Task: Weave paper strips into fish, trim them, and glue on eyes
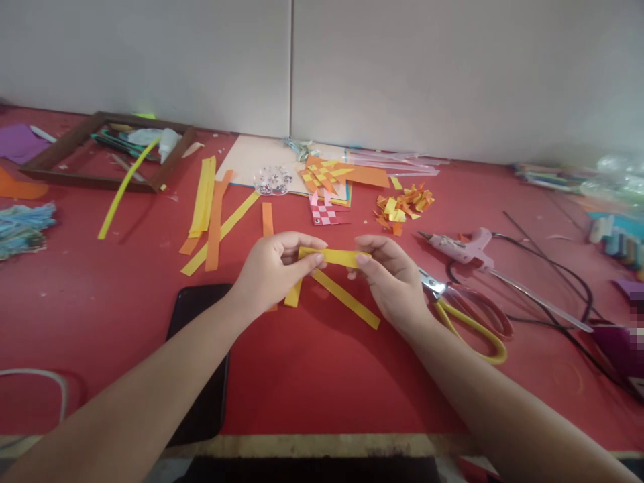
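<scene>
Forearms (pixel 171 376) stretch up nearest us, and we've got the left hand (pixel 266 272) pinching one end of a short yellow paper strip (pixel 339 257), the right hand (pixel 395 278) pinching the other, level above the red tabletop (pixel 322 389). Below it slants another yellow length (pixel 349 302), joined or separate we can't tell, while we spot scissors (pixel 473 322) just beside the right wrist and a pink checkered paper fish (pixel 325 212) beyond.
</scene>
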`<state>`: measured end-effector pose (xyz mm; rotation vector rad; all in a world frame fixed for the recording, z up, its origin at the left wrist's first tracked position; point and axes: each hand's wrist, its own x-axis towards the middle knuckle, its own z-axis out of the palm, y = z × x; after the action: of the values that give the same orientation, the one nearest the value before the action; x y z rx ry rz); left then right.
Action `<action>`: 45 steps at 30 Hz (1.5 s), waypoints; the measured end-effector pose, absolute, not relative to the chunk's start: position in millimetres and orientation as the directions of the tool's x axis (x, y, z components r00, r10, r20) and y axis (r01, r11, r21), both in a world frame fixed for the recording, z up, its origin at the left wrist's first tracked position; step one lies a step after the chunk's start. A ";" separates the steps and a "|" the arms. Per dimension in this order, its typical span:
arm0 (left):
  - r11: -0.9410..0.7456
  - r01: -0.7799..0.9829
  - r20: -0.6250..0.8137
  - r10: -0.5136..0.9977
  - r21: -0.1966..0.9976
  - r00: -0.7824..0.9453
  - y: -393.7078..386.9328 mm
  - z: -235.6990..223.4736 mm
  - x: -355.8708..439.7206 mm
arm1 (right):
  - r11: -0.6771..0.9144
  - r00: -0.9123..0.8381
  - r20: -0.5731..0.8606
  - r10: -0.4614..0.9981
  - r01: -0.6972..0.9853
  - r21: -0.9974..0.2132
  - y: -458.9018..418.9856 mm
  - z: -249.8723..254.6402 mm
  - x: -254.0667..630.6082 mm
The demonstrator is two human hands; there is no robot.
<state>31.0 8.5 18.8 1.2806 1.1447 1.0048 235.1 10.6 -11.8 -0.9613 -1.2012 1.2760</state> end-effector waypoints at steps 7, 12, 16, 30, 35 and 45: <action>0.052 0.050 -0.058 0.990 0.997 0.130 9.6 20.4 31.5 | 0.117 0.008 0.118 0.993 -0.179 -0.977 13.3 -11.0 236.2; 0.061 0.084 -0.069 0.993 0.995 0.096 10.0 22.4 31.0 | 0.126 0.087 0.114 0.990 -0.136 -0.983 16.1 -13.3 235.3; 0.069 0.097 -0.078 0.992 0.993 0.095 10.2 23.0 31.3 | 0.142 0.114 0.128 0.985 -0.128 -0.982 16.2 -14.0 234.7; 0.056 0.279 -0.168 0.904 0.959 0.394 6.0 23.9 26.8 | 0.194 0.050 0.189 0.981 -0.152 -0.969 11.2 -9.6 234.5; -0.020 0.274 -0.135 0.833 0.962 0.536 1.4 32.2 30.6 | 0.184 -0.088 0.199 0.976 -0.157 -0.970 3.6 -4.2 232.0; -0.074 0.329 -0.124 0.831 0.941 0.542 2.1 28.5 34.6 | 0.119 -0.312 0.148 0.939 -0.111 -0.987 -3.8 2.1 229.3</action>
<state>34.6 2.1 28.5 1.6530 0.9935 0.5559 229.3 -3.8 2.1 -0.8693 -1.4321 1.3771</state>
